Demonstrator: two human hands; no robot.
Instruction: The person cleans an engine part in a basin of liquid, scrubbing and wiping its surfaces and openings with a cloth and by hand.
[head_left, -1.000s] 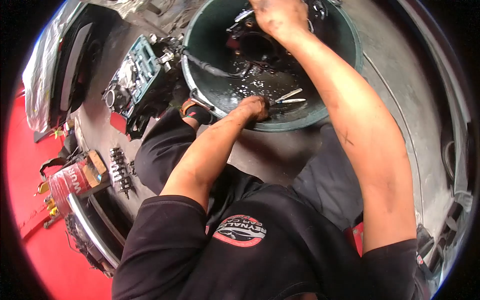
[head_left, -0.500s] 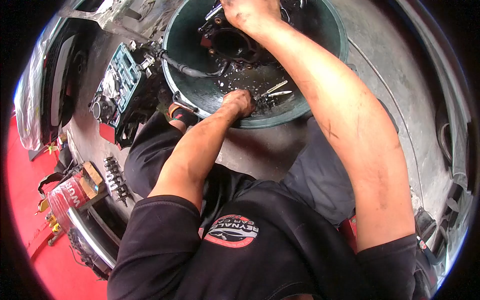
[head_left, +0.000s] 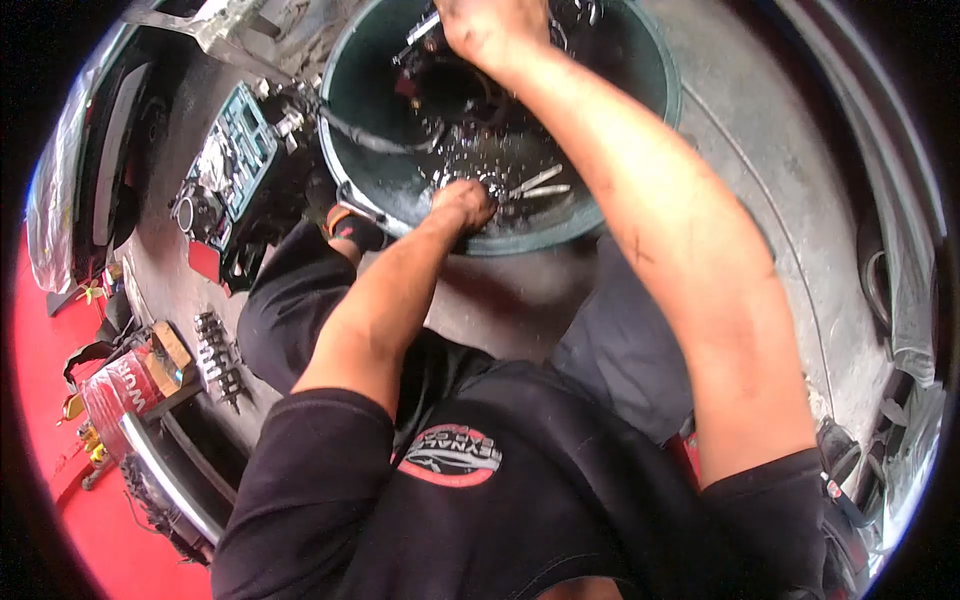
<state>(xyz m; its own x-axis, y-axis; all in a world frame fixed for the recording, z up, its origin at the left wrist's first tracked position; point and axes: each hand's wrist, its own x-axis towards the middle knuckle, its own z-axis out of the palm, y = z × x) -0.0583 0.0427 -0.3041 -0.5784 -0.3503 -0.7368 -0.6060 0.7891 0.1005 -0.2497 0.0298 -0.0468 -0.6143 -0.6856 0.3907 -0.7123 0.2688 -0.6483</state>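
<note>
A dark metal engine part [head_left: 455, 95] with a round bore sits in a green tub [head_left: 334, 150]. At the top edge of the view my right hand [head_left: 495, 28] is against its upper side; the fingers are cut off by the frame. Lower in the tub, my left hand [head_left: 466, 206] is curled closed near the front wall, among dark liquid and small shiny bits. What its fingers hold is hidden. Just right of it lie two slim light-coloured pieces [head_left: 540, 185]. A black hose [head_left: 370, 138] runs over the tub's left rim.
An open teal tool case [head_left: 238, 150] stands left of the tub. Below it are a coil spring-like metal part [head_left: 217, 360] and a red-and-white container [head_left: 118, 388]. A thin cable [head_left: 770, 215] crosses the concrete floor at right. Plastic-covered car panels flank both sides.
The whole view has shifted slightly. Around my left hand the liquid looks more stirred, with more bright droplets and splashes. My right hand stays by the engine part.
</note>
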